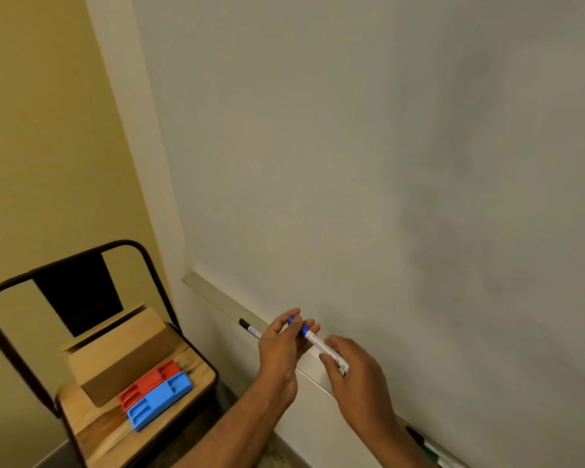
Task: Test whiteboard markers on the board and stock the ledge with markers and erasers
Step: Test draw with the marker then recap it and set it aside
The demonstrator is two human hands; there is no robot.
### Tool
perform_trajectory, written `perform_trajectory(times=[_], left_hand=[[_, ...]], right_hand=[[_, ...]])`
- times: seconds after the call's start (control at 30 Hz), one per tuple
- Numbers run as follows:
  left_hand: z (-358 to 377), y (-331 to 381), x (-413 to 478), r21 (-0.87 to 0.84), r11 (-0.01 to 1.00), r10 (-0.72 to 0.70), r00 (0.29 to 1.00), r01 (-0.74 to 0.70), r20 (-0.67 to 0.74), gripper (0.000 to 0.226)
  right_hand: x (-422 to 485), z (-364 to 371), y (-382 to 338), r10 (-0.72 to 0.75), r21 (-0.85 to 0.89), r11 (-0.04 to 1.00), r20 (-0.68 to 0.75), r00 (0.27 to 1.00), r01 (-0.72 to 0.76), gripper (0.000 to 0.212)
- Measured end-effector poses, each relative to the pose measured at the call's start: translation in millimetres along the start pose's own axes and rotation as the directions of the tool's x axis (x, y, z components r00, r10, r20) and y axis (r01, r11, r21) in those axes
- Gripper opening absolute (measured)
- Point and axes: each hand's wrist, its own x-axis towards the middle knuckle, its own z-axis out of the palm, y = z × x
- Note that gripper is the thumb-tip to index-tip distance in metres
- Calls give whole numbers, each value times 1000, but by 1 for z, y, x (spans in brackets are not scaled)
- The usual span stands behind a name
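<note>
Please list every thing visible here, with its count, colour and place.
whiteboard: 1, white, right
ledge: 1, silver, under whiteboard
black marker: 1, black, on ledge
other markers: 2 visible, black and green, ledge, lower right
blue marker: 1, blue, in both hands
chair: 1, black, lower left
cardboard box: 1, brown, on chair
red eraser: 1, red, on chair
blue eraser: 1, blue, beside red eraser
left hand: 1, grips marker cap
right hand: 1, pinches marker barrel

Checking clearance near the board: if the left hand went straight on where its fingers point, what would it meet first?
Probably the whiteboard, just above the ledge, though depth is unclear. The left hand holds the blue marker; the black marker lies aside.
</note>
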Motion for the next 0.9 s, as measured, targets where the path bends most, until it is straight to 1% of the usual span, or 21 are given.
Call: perform_trajectory(times=[0.07, 0.13, 0.27, 0.33, 0.4, 0.5, 0.57, 0.67, 0.8, 0.9], left_hand=[[-20, -7, 26, 62, 998, 10, 999, -8, -35, 22], [-39, -14, 52, 162, 986, 44, 998, -35, -53, 26], [-78, -24, 89, 409, 904, 176, 980, -125, -89, 34], [-99, -25, 107, 542, 822, 254, 965, -178, -68, 38], [-119, -24, 126, 663, 712, 323, 946, -231, -16, 42], [-144, -22, 151, 798, 537, 364, 928, -273, 72, 46], [-157, -22, 167, 839, 462, 356, 927, -287, 121, 47], [-173, -28, 189, 863, 398, 328, 927, -311, 183, 47], [-186, -40, 203, 870, 387, 282, 937, -307, 205, 49], [-195, -49, 208, 874, 389, 259, 945, -291, 199, 49]], right_hand=[[9, 32, 7, 12, -38, 999, 11, 1000, -11, 23], [24, 65, 17, 48, -46, 998, 8, 999, -47, 22], [55, 125, 34, 95, -69, 993, 11, 995, -94, 15], [71, 157, 40, 87, -105, 991, 5, 996, -86, 11], [86, 185, 45, 83, -136, 987, 6, 997, -81, 10], [103, 223, 54, 71, -171, 983, 21, 997, -66, 15], [112, 242, 60, 72, -191, 979, 27, 997, -66, 17], [123, 266, 66, 75, -237, 969, 39, 996, -64, 16], [131, 287, 76, 99, -273, 959, 64, 993, -77, 13], [131, 298, 88, 100, -318, 946, 107, 989, -62, 14]])
